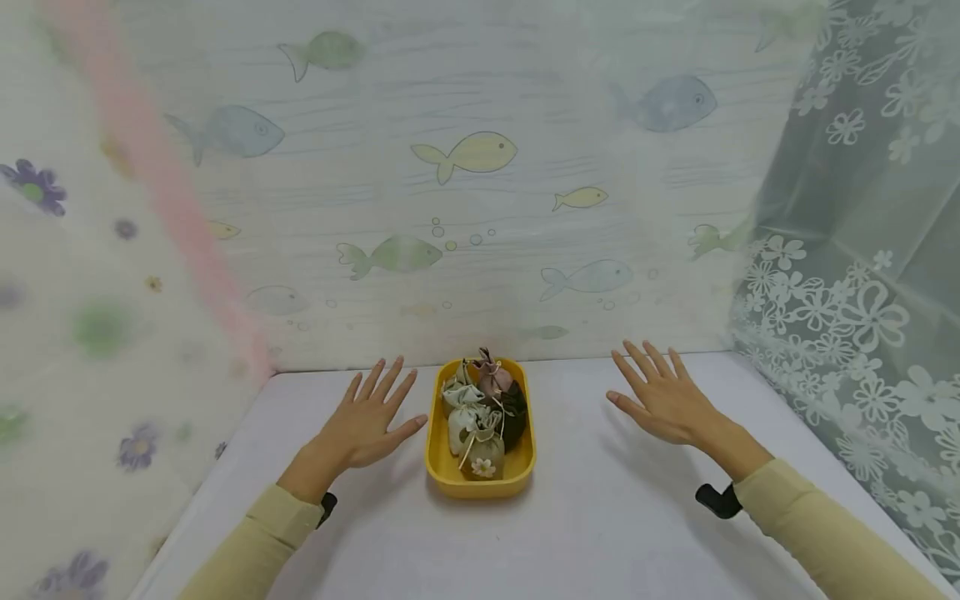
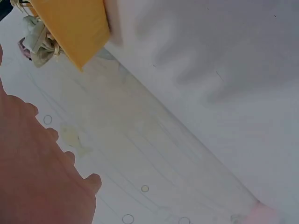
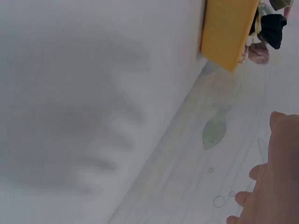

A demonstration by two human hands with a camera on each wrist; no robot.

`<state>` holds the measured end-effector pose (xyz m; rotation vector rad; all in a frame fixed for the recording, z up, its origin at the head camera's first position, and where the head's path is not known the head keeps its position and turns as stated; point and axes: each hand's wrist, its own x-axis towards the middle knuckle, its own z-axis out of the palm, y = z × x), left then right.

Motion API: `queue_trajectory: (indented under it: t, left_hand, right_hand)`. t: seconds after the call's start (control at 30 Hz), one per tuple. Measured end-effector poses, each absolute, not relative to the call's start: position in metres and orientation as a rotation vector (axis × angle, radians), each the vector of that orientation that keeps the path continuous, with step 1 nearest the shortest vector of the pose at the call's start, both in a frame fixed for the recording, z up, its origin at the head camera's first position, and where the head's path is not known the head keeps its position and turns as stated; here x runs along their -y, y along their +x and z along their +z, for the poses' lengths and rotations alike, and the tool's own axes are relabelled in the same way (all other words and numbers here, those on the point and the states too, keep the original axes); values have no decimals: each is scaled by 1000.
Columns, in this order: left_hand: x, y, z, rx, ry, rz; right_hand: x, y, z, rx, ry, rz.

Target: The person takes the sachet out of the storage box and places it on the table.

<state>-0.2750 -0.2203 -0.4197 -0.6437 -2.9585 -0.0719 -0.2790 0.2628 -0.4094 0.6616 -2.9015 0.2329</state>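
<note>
A yellow tray (image 1: 441, 463) stands in the middle of the white table (image 1: 585, 517), holding several small drawstring sachet bags (image 1: 480, 412) in cream, pink, dark and olive cloth. My left hand (image 1: 367, 417) hovers flat just left of the tray, fingers spread and holding nothing. My right hand (image 1: 660, 396) hovers flat further off on the tray's right, also spread and holding nothing. The left wrist view shows the tray's yellow wall (image 2: 74, 28) and my hand's back (image 2: 37, 177). The right wrist view shows the tray (image 3: 229, 30) and my fingers (image 3: 275, 177).
A fish-patterned sheet (image 1: 465, 167) backs the table close behind the tray. A flowered curtain (image 1: 90, 292) closes the left side and a lace flower curtain (image 1: 862, 250) the right. Bare tabletop lies in front of the tray and either side of it.
</note>
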Motion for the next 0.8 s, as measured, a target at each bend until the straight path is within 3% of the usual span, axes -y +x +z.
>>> queue_trajectory:
  t: [0.8]
  left_hand:
    - [194, -252, -427, 2940, -793, -217]
  right_hand:
    - [-225, -249, -417, 2805, 846, 482]
